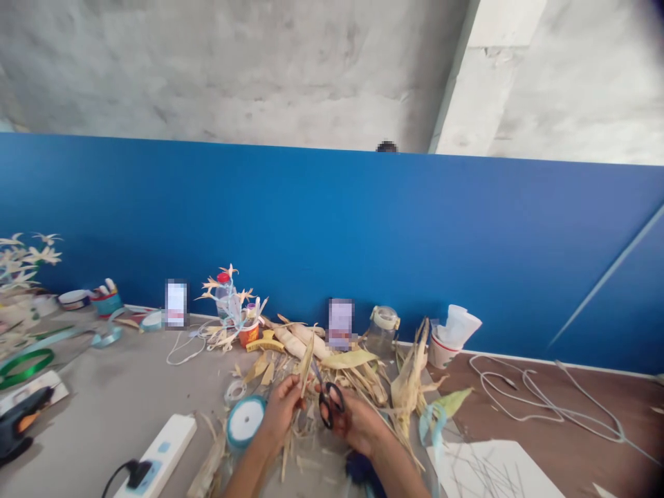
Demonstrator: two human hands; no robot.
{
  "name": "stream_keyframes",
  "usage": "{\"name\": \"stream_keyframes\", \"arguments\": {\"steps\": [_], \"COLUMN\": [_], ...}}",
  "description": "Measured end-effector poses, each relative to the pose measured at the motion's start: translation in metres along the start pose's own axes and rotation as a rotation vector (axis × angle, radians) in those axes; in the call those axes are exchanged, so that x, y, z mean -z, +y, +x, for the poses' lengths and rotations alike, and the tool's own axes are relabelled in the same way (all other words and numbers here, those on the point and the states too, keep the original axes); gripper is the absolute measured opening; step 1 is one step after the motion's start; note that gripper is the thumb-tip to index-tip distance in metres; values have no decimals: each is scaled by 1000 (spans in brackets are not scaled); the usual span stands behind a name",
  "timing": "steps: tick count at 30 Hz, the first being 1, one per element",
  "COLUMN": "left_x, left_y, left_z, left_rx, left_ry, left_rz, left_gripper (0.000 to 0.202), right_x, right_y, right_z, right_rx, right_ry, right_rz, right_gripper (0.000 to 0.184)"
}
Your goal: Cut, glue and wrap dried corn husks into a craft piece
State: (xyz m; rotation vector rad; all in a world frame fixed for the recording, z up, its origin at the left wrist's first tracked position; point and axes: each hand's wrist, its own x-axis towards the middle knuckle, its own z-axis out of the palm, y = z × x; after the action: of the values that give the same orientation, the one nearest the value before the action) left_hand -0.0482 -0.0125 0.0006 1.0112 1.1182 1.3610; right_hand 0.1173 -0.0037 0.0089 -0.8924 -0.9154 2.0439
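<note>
Well, from where I stood, the left hand (285, 400) had its thumb and fingers pinched round a narrow strip of dry husk (308, 365), which it held nearly upright. Just beside it, the right hand (357, 418) was curled round the black handles of a pair of scissors (330, 407), whose blades pointed up toward the strip; I could not tell whether they touched it. Behind and beneath both hands spread a loose heap of husks (357, 380), pale and curling. Near the left wrist lay a spool of blue ribbon (246, 418), with a small roll of tape (235, 392) just behind it. Farther left sat a white power strip (160, 453), plug in, and a black glue gun (23, 423) by the table's edge. To the right, thin sticks or wires lay scattered on a white sheet (519, 460). Beyond the heap, a phone (340, 324) stood near a lidded jar (382, 335), before a blue partition (332, 228). Over its top showed a bit of someone's head (386, 146).
</note>
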Motion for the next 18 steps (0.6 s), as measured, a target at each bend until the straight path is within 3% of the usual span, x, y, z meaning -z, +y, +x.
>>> {"name": "stream_keyframes", "arguments": {"steps": [7,12,18], "left_x": [6,10,10], "left_y": [-6,-9,-7], "left_z": [5,8,8], "left_rx": [-52,-82,-81], "left_ry": [136,203,203], "left_rz": [95,77,83], "left_gripper": [41,41,42], "right_x": [2,1,2], "right_y": [-3,-7,1], "right_z": [-8,-15,-10], "right_rx": [157,246,301], "right_ry": [104,35,-43], "right_rz": [-139,-346,-618], "right_gripper": [46,41,30]}}
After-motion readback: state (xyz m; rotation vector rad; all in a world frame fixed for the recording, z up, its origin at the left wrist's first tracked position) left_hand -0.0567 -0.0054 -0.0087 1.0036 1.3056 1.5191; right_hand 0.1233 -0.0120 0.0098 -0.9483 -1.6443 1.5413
